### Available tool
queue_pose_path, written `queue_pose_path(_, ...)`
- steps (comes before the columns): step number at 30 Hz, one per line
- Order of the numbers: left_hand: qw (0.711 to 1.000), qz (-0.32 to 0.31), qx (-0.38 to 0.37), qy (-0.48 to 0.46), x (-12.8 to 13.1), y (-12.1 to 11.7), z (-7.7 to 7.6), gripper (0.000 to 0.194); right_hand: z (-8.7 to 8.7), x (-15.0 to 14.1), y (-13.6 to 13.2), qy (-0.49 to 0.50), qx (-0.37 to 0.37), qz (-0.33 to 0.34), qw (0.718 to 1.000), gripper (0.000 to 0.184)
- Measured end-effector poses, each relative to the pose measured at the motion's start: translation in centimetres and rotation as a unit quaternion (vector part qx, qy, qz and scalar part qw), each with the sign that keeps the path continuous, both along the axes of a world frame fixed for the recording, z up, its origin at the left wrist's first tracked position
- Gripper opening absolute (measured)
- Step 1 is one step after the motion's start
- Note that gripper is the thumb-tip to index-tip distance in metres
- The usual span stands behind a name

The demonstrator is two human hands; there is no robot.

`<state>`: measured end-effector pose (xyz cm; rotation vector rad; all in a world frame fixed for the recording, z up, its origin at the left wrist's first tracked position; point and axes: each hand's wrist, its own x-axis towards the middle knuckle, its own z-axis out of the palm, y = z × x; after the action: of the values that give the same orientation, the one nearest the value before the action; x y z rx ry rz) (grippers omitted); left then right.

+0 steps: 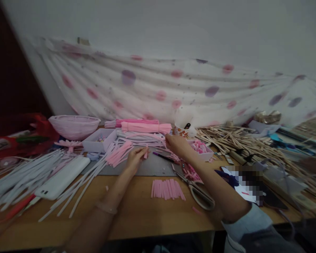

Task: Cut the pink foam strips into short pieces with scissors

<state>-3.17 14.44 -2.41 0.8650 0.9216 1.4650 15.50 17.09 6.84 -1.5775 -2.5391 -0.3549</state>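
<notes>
My left hand [136, 159] is above the grey mat [147, 170], its thumb and fingers pinching a short pink strip [146, 151] that looks like cut pipe cleaner. Farther forward and to the right, my right hand [177, 143] is closed beside the patterned cup [181, 131]; its fingertips are mostly hidden, so what they hold cannot be made out. A row of short pink strips [167, 189] lies on the table nearer me. Scissors [200, 195] rest under my right forearm, and a dark pen [163, 156] lies between the hands. Longer pink strips [120, 154] lie left of my left hand.
A white box of beads [99, 140] and a pale woven basket [74, 126] stand at the left, near a white phone [62, 178]. Pink bundles [146, 127] lie at the back. On the right are a box of pink pieces [200, 147] and many wooden sticks [237, 138].
</notes>
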Motion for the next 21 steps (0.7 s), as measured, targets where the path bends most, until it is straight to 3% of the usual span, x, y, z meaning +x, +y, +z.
queue_pose_path(4, 0.997, -0.040, -0.042, -0.041, -0.2, -0.6, 0.9, 0.026, 1.2, 0.1, -2.0, 0.111, -0.111, 0.155, 0.975, 0.015)
queue_pose_path(7, 0.994, -0.089, -0.054, -0.016, 0.0, -1.1, 1.1, 0.019, 1.0, -0.1, -3.0, 0.167, -0.165, 0.200, 0.951, 0.015)
queue_pose_path(13, 0.979, -0.193, -0.037, 0.044, 0.9, -1.8, 0.8, 0.027, -0.5, -0.5, -3.2, 0.238, -0.207, 0.195, 0.929, 0.015)
queue_pose_path(18, 0.985, -0.168, -0.025, 0.036, 1.1, -1.7, 0.8, 0.028, -1.1, 0.7, -3.4, 0.274, -0.179, 0.187, 0.926, 0.017)
queue_pose_path(21, 0.991, -0.127, -0.036, 0.003, 1.1, -1.6, 1.0, 0.022, -1.4, 1.6, -3.5, 0.349, -0.189, 0.184, 0.899, 0.021)
